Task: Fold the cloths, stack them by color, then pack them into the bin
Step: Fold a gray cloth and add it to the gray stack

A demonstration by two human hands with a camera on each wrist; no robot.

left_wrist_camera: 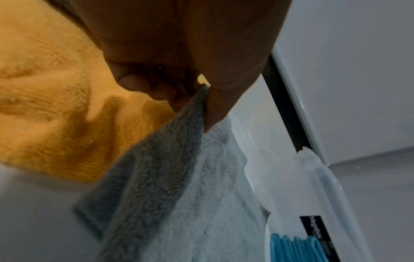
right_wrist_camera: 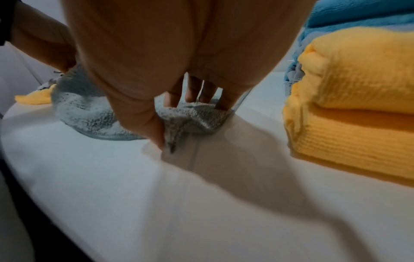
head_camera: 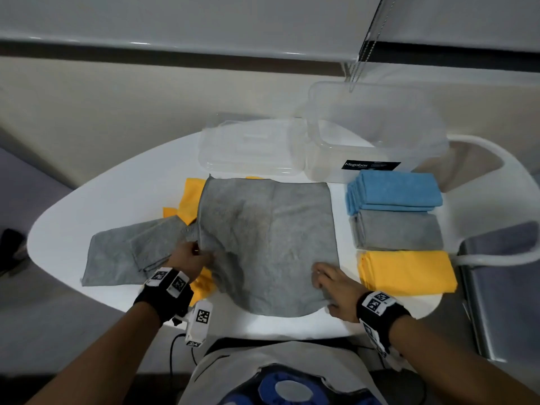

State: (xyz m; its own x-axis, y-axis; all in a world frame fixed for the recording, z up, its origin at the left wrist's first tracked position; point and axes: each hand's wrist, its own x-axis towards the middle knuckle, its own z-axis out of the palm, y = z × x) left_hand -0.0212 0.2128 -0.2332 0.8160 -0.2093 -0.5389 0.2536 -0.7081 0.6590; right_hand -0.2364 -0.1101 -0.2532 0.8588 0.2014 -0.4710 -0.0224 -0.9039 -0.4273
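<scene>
A large grey cloth [head_camera: 268,229] lies spread out in the middle of the white table [head_camera: 87,200]. My left hand [head_camera: 194,257] pinches its near left edge between thumb and fingers; the left wrist view shows the grey cloth [left_wrist_camera: 179,177] hanging from that pinch. My right hand [head_camera: 333,285] grips the near right corner, which the right wrist view shows as grey cloth [right_wrist_camera: 190,120] bunched under thumb and fingers. Folded stacks sit at the right: blue [head_camera: 394,191], grey [head_camera: 397,230], yellow [head_camera: 407,271]. The clear bin [head_camera: 374,141] stands behind them.
A second unfolded grey cloth [head_camera: 131,252] lies at the left, with loose yellow cloths [head_camera: 190,200] partly under both. The bin's clear lid [head_camera: 251,147] lies left of the bin. A metal chair [head_camera: 505,287] stands at the right.
</scene>
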